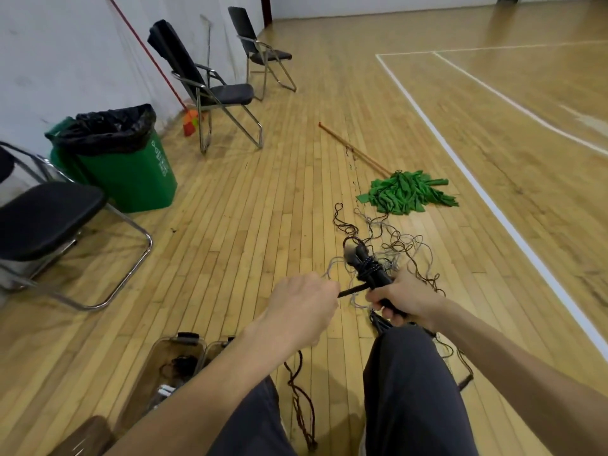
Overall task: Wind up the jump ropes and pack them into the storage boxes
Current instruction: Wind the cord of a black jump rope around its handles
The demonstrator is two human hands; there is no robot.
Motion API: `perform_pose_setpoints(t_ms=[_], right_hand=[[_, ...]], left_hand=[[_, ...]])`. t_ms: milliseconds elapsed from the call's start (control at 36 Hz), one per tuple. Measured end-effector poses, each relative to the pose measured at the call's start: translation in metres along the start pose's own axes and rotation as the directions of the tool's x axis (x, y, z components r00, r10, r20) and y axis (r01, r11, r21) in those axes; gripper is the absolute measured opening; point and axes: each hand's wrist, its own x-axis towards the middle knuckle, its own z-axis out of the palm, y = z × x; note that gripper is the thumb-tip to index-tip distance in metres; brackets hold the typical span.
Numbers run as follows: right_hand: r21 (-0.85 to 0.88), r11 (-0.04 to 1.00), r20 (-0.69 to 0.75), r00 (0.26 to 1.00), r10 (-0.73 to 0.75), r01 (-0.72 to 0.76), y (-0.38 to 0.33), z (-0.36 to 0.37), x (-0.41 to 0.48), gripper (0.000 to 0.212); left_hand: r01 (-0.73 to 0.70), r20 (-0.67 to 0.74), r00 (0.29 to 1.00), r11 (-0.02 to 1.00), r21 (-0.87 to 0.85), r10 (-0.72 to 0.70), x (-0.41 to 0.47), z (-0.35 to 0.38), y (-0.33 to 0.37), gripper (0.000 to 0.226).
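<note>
Head view: the right hand (404, 301) grips a bundle of black cylindrical jump-rope handles (371, 268) bound with speckled cord. The bundle's long axis runs from the hand up and leftward, away from the person. The left hand (306, 301) pinches one black cord end (353, 290) leading from the bundle. A loose tangle of thin brown and grey ropes (398, 245) lies on the plank wooden floor (246, 209). Two clear plastic storage boxes (158, 357) stand beside the left knee, toward the floor's wall edge.

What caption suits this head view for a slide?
Right hand grips the jump rope handles, left hand pinches the black cord wound around them; loose ropes lie tangled nearby.
</note>
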Motion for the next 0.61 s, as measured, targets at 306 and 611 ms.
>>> perform_pose_setpoints(t_ms=[306,611], right_hand=[[-0.275,0.950,0.369,0.897,0.245,-0.146,0.007,-0.003,-0.020,0.013],[-0.567,0.824,0.423,0.862,0.282,0.009,0.005,0.015,-0.048,0.016]], left_hand=[[-0.249,0.064,0.968,0.965,0.087,0.244,0.012,-0.048,0.001,0.019],[-0.332,0.194,0.923,0.943,-0.036,0.332,0.033,-0.052,0.014,0.028]])
